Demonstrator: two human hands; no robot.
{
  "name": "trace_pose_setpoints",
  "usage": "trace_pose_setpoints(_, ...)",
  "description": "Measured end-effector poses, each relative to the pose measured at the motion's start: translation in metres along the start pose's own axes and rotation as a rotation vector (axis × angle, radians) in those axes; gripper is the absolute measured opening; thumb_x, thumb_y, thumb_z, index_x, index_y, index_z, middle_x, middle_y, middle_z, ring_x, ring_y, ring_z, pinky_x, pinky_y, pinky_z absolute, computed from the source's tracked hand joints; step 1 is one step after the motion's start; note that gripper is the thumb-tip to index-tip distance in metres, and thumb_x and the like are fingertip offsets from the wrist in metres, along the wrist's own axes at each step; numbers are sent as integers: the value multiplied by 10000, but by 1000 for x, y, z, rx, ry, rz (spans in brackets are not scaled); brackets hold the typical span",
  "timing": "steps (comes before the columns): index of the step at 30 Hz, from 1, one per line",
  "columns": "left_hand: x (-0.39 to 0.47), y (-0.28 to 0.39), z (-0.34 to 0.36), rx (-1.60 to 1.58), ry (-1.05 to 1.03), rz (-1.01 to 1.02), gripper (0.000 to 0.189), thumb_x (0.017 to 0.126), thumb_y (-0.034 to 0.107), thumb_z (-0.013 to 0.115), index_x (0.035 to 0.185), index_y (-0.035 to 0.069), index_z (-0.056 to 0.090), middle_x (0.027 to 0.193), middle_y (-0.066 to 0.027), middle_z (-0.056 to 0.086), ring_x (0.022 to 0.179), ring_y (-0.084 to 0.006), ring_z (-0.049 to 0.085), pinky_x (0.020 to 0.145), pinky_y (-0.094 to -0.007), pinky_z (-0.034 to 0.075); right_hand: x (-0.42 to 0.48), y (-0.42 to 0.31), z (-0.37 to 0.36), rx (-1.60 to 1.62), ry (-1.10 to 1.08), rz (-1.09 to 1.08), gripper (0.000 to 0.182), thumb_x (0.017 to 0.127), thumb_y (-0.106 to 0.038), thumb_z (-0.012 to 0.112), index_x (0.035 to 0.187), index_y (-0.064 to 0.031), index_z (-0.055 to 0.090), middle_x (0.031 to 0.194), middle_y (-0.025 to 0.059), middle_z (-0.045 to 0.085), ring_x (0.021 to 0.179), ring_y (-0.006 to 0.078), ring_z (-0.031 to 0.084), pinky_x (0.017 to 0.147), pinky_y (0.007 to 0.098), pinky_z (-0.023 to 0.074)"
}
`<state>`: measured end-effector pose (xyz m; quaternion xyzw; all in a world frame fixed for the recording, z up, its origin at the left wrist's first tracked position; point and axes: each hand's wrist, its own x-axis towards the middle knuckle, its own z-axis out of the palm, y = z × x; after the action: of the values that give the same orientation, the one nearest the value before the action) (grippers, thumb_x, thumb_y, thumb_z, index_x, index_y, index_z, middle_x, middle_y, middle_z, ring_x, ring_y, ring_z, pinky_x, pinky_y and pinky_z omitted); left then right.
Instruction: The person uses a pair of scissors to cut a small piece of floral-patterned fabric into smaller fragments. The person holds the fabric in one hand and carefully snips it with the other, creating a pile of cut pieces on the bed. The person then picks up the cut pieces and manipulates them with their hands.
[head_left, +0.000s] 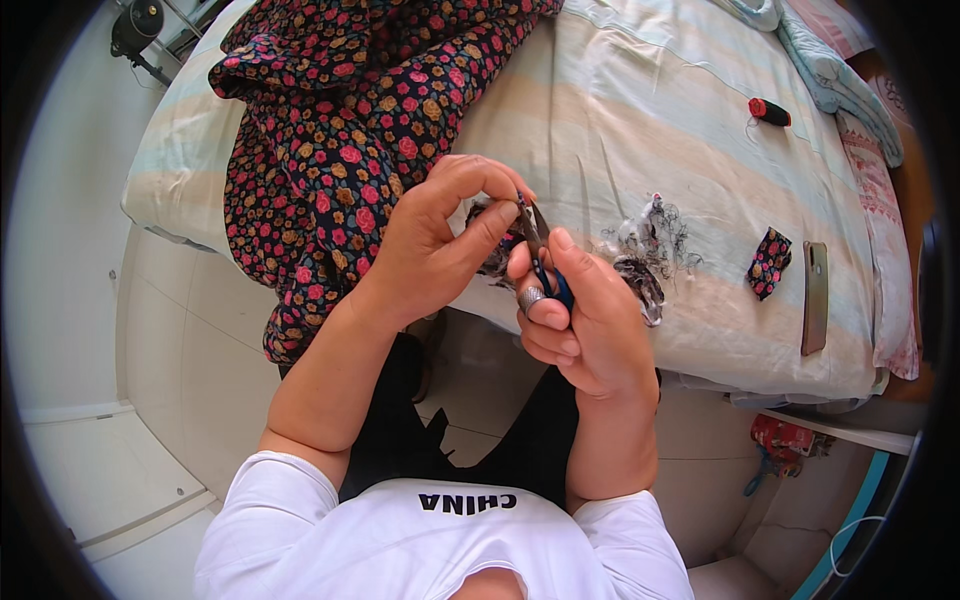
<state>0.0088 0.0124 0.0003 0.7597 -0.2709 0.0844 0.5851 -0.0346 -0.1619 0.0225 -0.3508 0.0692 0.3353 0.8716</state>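
My right hand (592, 315) grips small blue-handled thread snips (537, 236), blades pointing up toward my left fingertips. A metal thimble ring (530, 300) sits on one of its fingers. My left hand (442, 232) pinches a tiny dark piece, apparently fabric or thread, between thumb and index finger beside the blade tips; its exact form is too small to tell. Below and behind the fingers lies a bunch of dark scraps (495, 259), partly hidden. Dark floral fabric (322, 150) with pink and yellow roses lies bunched on the bed left of my hands.
On the striped bedsheet (600, 82) lie tangled threads and scraps (656, 232), a dark scrap bundle (641, 285), a folded floral piece (769, 262), a smartphone (814, 298) and a red-and-black thread spool (769, 112). A folded quilt (832, 75) and pillow (881, 247) are at the right.
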Motion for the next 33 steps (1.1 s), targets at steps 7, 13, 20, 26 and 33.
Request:
trace_pose_setpoints(7,-1,0,0,-45,0,-40,26,901,9,520,905,5,546,995,-91,583,917,-125,529,813,-265,433,-1,0,2,-60,4,-22,365,989,-377,409,920,-36,517,575,-33,400,402,42,292,373,185,239)
trace_pose_setpoints(13,-2,-1,0,-107,-1,-92,33,916,19,509,916,2,537,1005,-87,573,906,-103,523,801,-251,435,-2,-1,3,-77,5,-17,365,990,-374,406,915,-34,517,573,-31,396,405,42,289,373,186,232)
trace_pose_setpoints(20,-2,-1,0,-79,-14,-59,35,912,14,510,915,0,543,1011,-92,575,921,-115,525,820,-264,432,-2,-2,2,-66,13,-19,362,991,-369,402,916,-35,516,570,-36,392,404,41,284,372,186,229)
trace_pose_setpoints(26,-1,0,0,-61,-11,-41,31,904,7,515,909,1,545,1007,-95,579,927,-126,528,827,-272,433,-3,-2,2,-63,13,-17,360,992,-367,401,920,-35,519,573,-40,389,405,38,281,372,185,229)
trace_pose_setpoints(33,-1,0,-1,-22,-6,-24,29,893,-3,518,900,7,544,1000,-94,583,942,-142,526,847,-281,423,-1,-2,1,-58,5,1,359,991,-369,406,921,-37,521,576,-39,392,405,34,282,371,183,230)
